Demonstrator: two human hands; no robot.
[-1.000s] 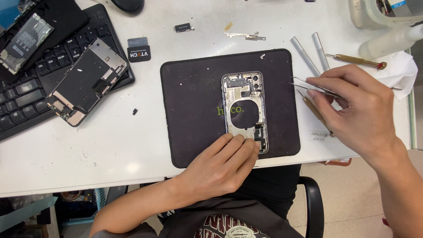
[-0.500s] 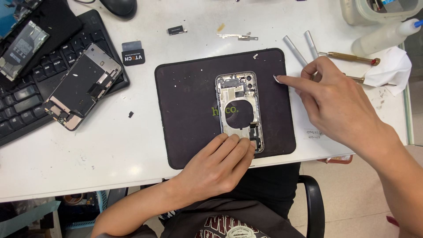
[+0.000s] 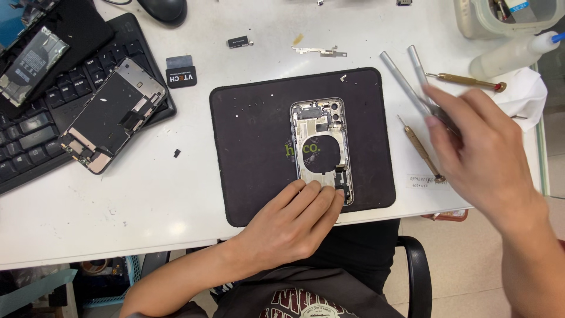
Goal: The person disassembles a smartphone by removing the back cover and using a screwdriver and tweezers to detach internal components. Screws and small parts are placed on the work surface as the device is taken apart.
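Head view: stripped phone housing [image 3: 321,150] flat at centre of dark mat [image 3: 247,153] on white desk [image 3: 147,200]. Left hand [image 3: 291,227] spread, fingertips pressing housing's lower end. Right hand [image 3: 485,156] blurred above tools, seemingly pinching tweezers [image 3: 438,115]; grip hard to tell. Well along, judging by layout: screen assembly [image 3: 109,115] already off, lying on keyboard [image 3: 35,141]; battery out. Small parts inside frame remaining. Brass screwdriver [image 3: 421,148] idle beside mat.

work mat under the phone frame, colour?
Black mat, pale specks on it; head view shows it best.
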